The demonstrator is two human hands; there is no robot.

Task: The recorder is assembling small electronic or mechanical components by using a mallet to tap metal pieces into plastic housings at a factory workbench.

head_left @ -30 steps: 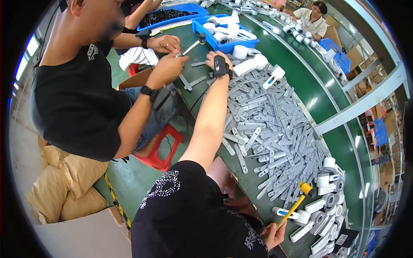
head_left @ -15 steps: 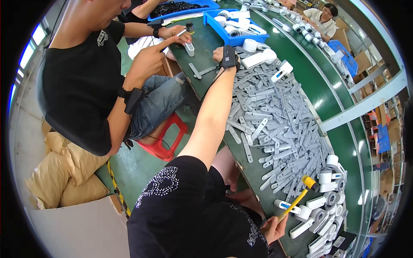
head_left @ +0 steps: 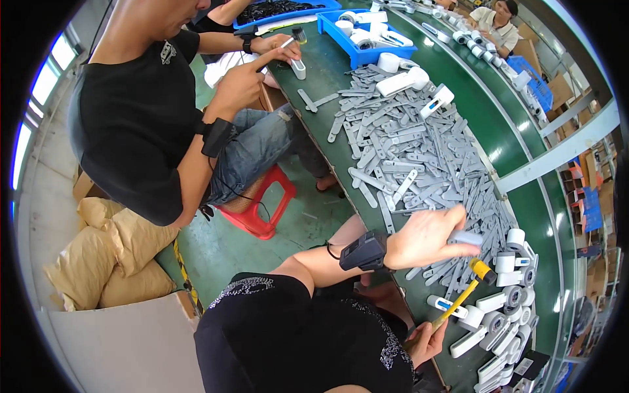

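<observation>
My left hand (head_left: 426, 239), with a black device strapped at its wrist, is over the near part of a pile of grey plastic strips (head_left: 419, 144). Its thumb and fingers pinch a grey plastic piece (head_left: 468, 238), partly hidden by the hand. Lower down, my right hand (head_left: 427, 342) grips the yellow handle of a small hammer (head_left: 483, 270), whose head is yellow and black. Beside the hammer's handle lies a white handled part with a blue mark (head_left: 447, 305). Several white and grey assembled parts (head_left: 504, 327) are heaped to the right of that hand.
A co-worker in black (head_left: 124, 131) sits at the left on a red stool (head_left: 262, 213), holding a grey-white piece (head_left: 299, 68). A blue bin (head_left: 357, 59) of white parts stands at the far end. Beyond the pile runs a green conveyor (head_left: 488, 124). Brown sacks (head_left: 108, 262) lie on the floor.
My left hand has swung back from the far end of the pile to its near part, and a grey piece now shows in its grasp. My right hand still holds the hammer.
</observation>
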